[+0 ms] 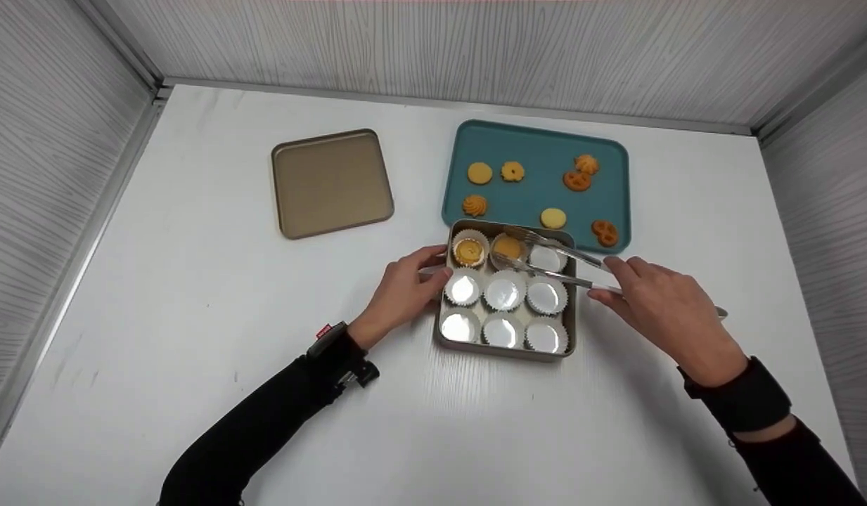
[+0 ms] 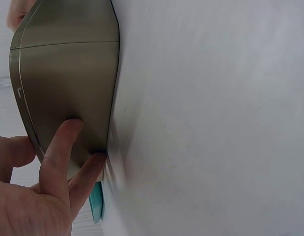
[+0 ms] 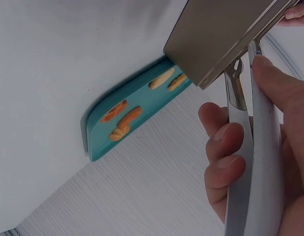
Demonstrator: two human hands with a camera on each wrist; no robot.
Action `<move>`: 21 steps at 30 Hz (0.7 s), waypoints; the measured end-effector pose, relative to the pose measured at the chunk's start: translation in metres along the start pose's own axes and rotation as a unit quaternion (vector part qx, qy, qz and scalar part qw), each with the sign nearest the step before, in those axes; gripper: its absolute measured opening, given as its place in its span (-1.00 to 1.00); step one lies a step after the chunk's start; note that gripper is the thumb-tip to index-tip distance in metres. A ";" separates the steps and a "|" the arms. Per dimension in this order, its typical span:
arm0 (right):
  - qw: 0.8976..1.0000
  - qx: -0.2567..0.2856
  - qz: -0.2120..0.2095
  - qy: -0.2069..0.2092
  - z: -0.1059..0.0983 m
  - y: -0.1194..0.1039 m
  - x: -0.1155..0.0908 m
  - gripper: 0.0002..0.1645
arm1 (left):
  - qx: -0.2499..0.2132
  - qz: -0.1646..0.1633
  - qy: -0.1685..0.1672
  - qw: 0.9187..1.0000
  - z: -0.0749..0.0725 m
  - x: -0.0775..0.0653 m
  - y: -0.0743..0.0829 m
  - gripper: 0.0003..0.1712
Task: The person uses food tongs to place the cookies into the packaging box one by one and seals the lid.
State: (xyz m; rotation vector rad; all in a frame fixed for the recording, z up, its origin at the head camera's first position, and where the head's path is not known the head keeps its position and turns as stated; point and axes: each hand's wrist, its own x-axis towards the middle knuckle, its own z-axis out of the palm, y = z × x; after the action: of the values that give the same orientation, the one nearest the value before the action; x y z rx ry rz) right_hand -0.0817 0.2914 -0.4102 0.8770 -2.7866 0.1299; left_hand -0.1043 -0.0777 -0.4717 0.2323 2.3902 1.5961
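Observation:
A bronze rectangular tin (image 1: 507, 351) holds rows of white paper cups (image 1: 504, 289). My left hand (image 1: 405, 288) touches the tin's left side; in the left wrist view its fingers (image 2: 57, 157) press on the outer wall, the thumb by the rim. My right hand (image 1: 665, 306) grips metal tongs (image 1: 556, 274) with white handles, thumb on one arm and curled fingers on the other. The tongs reach over the tin, their tips on either side of a round cookie (image 1: 508, 247) in the back middle cup. A swirled cookie (image 1: 469, 251) sits in the back left cup.
Behind the tin, a teal tray (image 1: 535, 144) bears several cookies: pretzel-shaped ones (image 1: 605, 232), round ones (image 1: 479, 173), a flower-shaped one (image 1: 512, 171) and swirled ones (image 1: 474, 205). A bronze square tray (image 1: 332, 184) lies farther left. Grey panels (image 1: 433, 49) border the white table (image 1: 229, 316).

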 end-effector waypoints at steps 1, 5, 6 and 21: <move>1.000 -0.001 0.000 0.000 0.000 0.000 0.000 -0.40 | -0.001 0.001 -0.001 1.000 0.000 0.000 0.000 -0.45; 1.000 0.000 -0.002 0.003 0.000 0.001 -0.001 -0.41 | -0.003 -0.001 -0.003 1.000 0.000 0.001 0.000 -0.45; 1.000 0.001 -0.002 0.003 -0.001 0.001 -0.001 -0.42 | -0.003 -0.001 -0.003 1.000 0.000 0.001 0.000 -0.45; 0.994 0.084 0.032 0.064 -0.002 0.012 0.001 -0.37 | -0.011 -0.002 0.000 1.000 0.000 0.000 0.000 -0.46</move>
State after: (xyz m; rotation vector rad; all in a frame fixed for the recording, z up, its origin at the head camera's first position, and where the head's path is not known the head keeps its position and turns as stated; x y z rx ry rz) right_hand -0.0894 0.3012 -0.4078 0.7858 -2.7134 0.4211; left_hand -0.1042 -0.0775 -0.4718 0.2234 2.3689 1.6203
